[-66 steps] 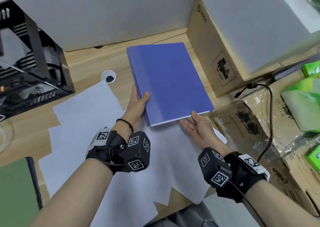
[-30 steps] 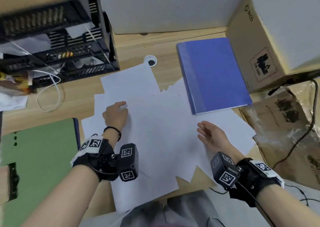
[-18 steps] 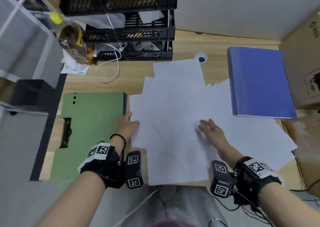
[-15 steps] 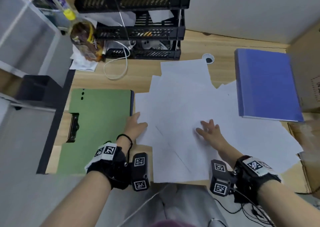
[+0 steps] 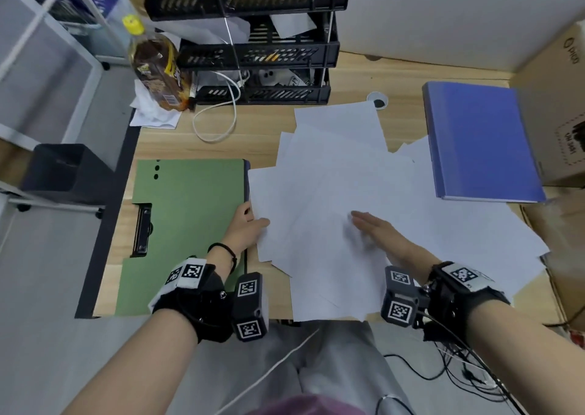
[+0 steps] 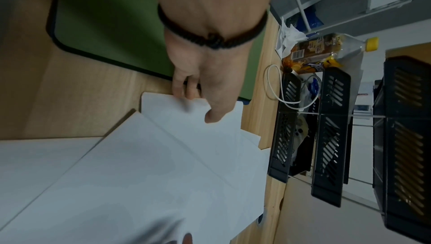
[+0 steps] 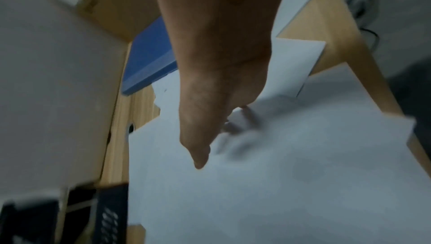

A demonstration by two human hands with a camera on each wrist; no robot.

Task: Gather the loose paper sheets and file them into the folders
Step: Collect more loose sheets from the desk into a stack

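Several loose white sheets point(image 5: 332, 193) lie fanned over the middle of the wooden desk point(image 5: 262, 136). An open green folder point(image 5: 183, 224) with a black clip point(image 5: 142, 228) lies to their left. To their right is a closed blue folder point(image 5: 481, 142). My left hand point(image 5: 247, 224) is at the pile's left edge, thumb on top and fingers curled at the edge; the left wrist view shows the left hand point(image 6: 205, 82) pinching the sheets point(image 6: 140, 165) beside the green folder point(image 6: 104, 17). My right hand point(image 5: 376, 231) lies flat on the pile's middle, fingers straight. The right wrist view is blurred: right hand point(image 7: 221, 82), sheets point(image 7: 279, 174), blue folder point(image 7: 149, 60).
Black stacked letter trays point(image 5: 253, 50) stand at the back, with a bottle point(image 5: 158, 66), crumpled tissue point(image 5: 152, 114) and a white cable loop point(image 5: 218, 120) beside them. A cardboard box point(image 5: 557, 98) borders the blue folder on the right. A dark bin point(image 5: 63, 174) sits on the floor at left.
Both hands left the blue folder, which now lies at the right. My left hand moved to the pile's left edge by the green folder; my right hand slid onto the pile's middle.
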